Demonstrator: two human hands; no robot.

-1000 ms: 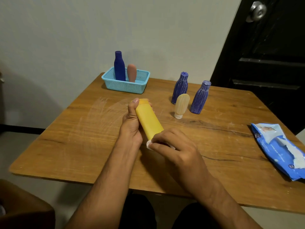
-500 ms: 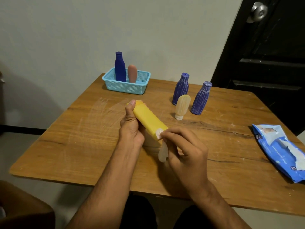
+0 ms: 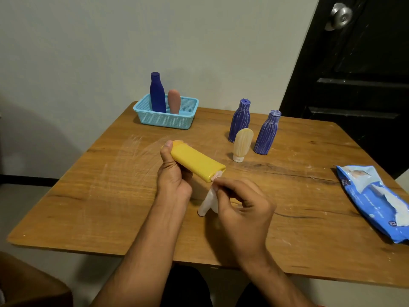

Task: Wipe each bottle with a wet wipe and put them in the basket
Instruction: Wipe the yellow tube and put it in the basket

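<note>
Nearest the camera, above the front half of the wooden table point(image 3: 88, 207), two bare forearms reach in from below. The right hand point(image 3: 241, 209) has its fingers curled, with thumb and forefinger pinching a white wet wipe point(image 3: 207, 202) that hangs crumpled below the fingertips; the top of the wipe is pressed against the lower right end of a yellow bottle point(image 3: 194, 161). The left hand point(image 3: 173, 173) grips that bottle from underneath near its far end, thumb laid along the upper left edge, fingers wrapped around the back. The bottle is held off the table, lying almost flat and slanted, its far end up and to the left, its near end down and to the right.

To the right, at the table's edge, lies a blue wet-wipe pack point(image 3: 374, 200), open, with a white sheet showing at its mouth.

Farther back, right of centre, a cream tube point(image 3: 242, 144) stands on its white cap. Just behind it stand two ribbed blue bottles, the left one point(image 3: 240, 121) and the right one point(image 3: 267, 132), both upright, one on each side of the tube.

At the far left corner of the table sits a light blue perforated basket point(image 3: 166, 119). Inside it a dark blue bottle point(image 3: 157, 94) stands upright, and a pink tube point(image 3: 174, 101) stands just beside it on its right. Behind the table are a pale wall and a dark door with a metal knob point(image 3: 339, 16).
</note>
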